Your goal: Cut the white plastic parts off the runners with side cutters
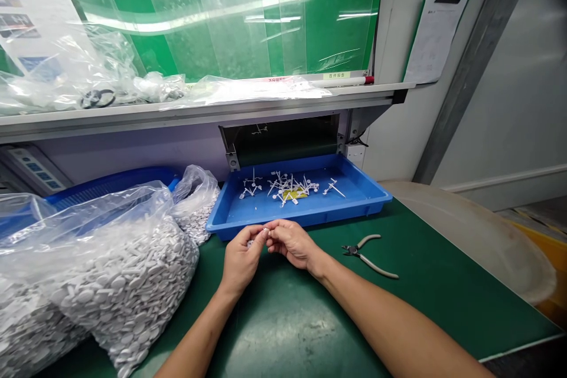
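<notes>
My left hand [241,261] and my right hand [290,243] meet just in front of a blue plastic tray [349,207], above a green work mat [283,331]. Their fingertips pinch a small white plastic part [264,231], mostly hidden by my fingers. Several white plastic moulded parts [290,188], some still on branching runners, lie in the tray. Small pliers with pale grips [367,255] rest on the mat right of my right hand. Near my left hand bulge clear bags of white plastic discs [128,283].
A second blue tray [110,186] lies partly behind the bags. A white shelf [199,111] with plastic bags and a black ring runs above the mat, with a dark opening [283,140] beneath it. A clipboard [434,35] hangs at upper right. A large pale round container [478,230] stands beyond the mat's right edge.
</notes>
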{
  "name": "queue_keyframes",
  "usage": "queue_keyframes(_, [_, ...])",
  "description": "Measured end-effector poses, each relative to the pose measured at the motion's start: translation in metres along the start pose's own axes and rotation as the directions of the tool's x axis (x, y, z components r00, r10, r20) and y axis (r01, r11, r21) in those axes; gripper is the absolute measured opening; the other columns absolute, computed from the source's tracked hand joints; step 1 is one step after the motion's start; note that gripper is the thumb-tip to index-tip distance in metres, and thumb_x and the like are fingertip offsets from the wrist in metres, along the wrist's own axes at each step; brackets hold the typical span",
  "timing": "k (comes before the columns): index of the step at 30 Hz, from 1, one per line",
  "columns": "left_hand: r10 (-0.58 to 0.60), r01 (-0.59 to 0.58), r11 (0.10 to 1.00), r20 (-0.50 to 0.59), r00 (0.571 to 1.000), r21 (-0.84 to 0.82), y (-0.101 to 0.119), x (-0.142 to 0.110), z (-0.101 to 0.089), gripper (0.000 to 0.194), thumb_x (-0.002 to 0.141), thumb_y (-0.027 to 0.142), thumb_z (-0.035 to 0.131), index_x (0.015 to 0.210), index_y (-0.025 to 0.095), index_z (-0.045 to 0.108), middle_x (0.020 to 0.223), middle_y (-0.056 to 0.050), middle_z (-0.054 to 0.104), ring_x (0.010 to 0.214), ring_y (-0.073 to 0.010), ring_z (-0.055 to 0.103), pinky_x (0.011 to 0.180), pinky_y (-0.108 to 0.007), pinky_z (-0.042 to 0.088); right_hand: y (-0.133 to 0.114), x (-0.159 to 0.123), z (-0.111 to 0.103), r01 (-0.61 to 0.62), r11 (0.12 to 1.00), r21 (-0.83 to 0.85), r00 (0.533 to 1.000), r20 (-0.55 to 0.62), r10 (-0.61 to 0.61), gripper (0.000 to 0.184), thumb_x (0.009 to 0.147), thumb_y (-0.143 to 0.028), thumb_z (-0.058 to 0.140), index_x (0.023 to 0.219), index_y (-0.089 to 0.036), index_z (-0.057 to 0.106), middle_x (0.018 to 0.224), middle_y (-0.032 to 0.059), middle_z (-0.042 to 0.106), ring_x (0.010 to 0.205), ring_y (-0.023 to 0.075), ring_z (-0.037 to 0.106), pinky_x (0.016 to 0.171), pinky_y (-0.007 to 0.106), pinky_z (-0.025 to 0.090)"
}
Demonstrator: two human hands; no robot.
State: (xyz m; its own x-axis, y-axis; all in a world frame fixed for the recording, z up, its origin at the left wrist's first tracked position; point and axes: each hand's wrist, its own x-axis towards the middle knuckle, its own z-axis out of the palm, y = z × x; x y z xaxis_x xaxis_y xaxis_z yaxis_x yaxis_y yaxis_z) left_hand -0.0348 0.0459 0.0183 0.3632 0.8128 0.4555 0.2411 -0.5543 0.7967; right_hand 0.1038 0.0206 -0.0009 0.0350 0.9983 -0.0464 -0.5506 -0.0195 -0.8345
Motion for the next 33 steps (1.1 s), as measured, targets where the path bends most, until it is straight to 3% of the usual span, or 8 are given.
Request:
queue_keyframes(3, [-0.060,0.060,0.996,0.001,0.998,-0.068,-0.003,0.002,0.000,0.025,0.085,0.039,0.063,0.092,0.016,0.070,0.085,-0.005,0.071,0.077,-0.0176,0.064,0.069,-0.025,0.051,0.000,0.000,0.000,0.023,1.000,-0.005,1.000,-0.001,-0.023,0.028,0.063,-0.030,0.074,0.084,-0.013,0.066,0.065,0.0008,0.062,0.061,0.0101,0.058,0.059,0.023,0.049])
queue_keyframes(5, [-0.157,0.162,0.974,0.042,0.987,-0.156,-0.006,0.003,0.001,0.028,0.083,0.041,0.065,0.092,0.015,0.070,0.077,-0.003,0.069,0.064,-0.0141,0.060,0.055,-0.021,0.047,0.000,0.000,0.000,0.035,0.999,-0.022,0.999,-0.008,-0.035,0.028,0.063,-0.029,0.074,0.085,-0.013,0.066,0.064,0.0004,0.062,0.059,0.0098,0.057,0.057,0.022,0.049])
queue_keyframes(8, [-0.349,0.377,0.849,0.143,0.926,-0.370,-0.011,0.005,0.004,0.034,0.078,0.044,0.070,0.091,0.013,0.067,0.056,0.003,0.055,0.043,-0.0064,0.042,0.038,-0.016,0.030,0.000,0.000,-0.003,0.039,0.997,-0.060,0.999,0.009,-0.038,0.029,0.063,-0.027,0.075,0.088,-0.013,0.067,0.067,0.0015,0.064,0.059,0.0099,0.058,0.058,0.023,0.050])
queue_keyframes(11, [-0.426,0.484,0.725,0.233,0.874,-0.490,-0.013,0.006,0.004,0.038,0.074,0.046,0.073,0.088,0.012,0.064,0.052,0.006,0.046,0.039,-0.0029,0.032,0.035,-0.014,0.021,0.001,0.000,-0.007,0.050,0.994,-0.098,0.998,0.033,-0.047,0.033,0.066,-0.031,0.075,0.093,-0.014,0.067,0.073,0.0033,0.067,0.058,0.0102,0.059,0.057,0.024,0.051])
queue_keyframes(17, [-0.425,0.568,0.611,0.377,0.823,-0.551,-0.013,0.007,-0.002,0.037,0.074,0.045,0.074,0.080,0.012,0.058,0.060,0.005,0.046,0.039,0.0004,0.027,0.033,-0.011,0.015,0.003,0.000,-0.010,0.095,0.983,-0.158,0.993,0.080,-0.083,0.038,0.069,-0.034,0.076,0.100,-0.014,0.067,0.073,0.0039,0.067,0.059,0.0124,0.062,0.056,0.025,0.050])
queue_keyframes(23, [-0.390,0.647,0.488,0.517,0.762,-0.586,-0.019,0.008,-0.007,0.034,0.076,0.039,0.074,0.085,0.012,0.056,0.063,0.006,0.045,0.039,0.0014,0.025,0.032,-0.008,0.016,0.000,-0.003,-0.011,0.099,0.981,-0.164,0.986,0.148,-0.075,0.039,0.070,-0.037,0.077,0.100,-0.014,0.068,0.073,0.0034,0.066,0.059,0.0119,0.061,0.057,0.026,0.050])
queue_keyframes(33, [-0.371,0.670,0.387,0.558,0.742,-0.633,-0.022,0.008,-0.009,0.030,0.079,0.034,0.074,0.086,0.013,0.054,0.065,0.006,0.046,0.038,0.0024,0.027,0.031,-0.006,0.020,0.000,-0.003,-0.011,0.080,0.989,-0.126,0.983,0.172,-0.057,0.038,0.071,-0.037,0.077,0.101,-0.014,0.068,0.074,0.0033,0.066,0.061,0.0120,0.062,0.059,0.026,0.051])
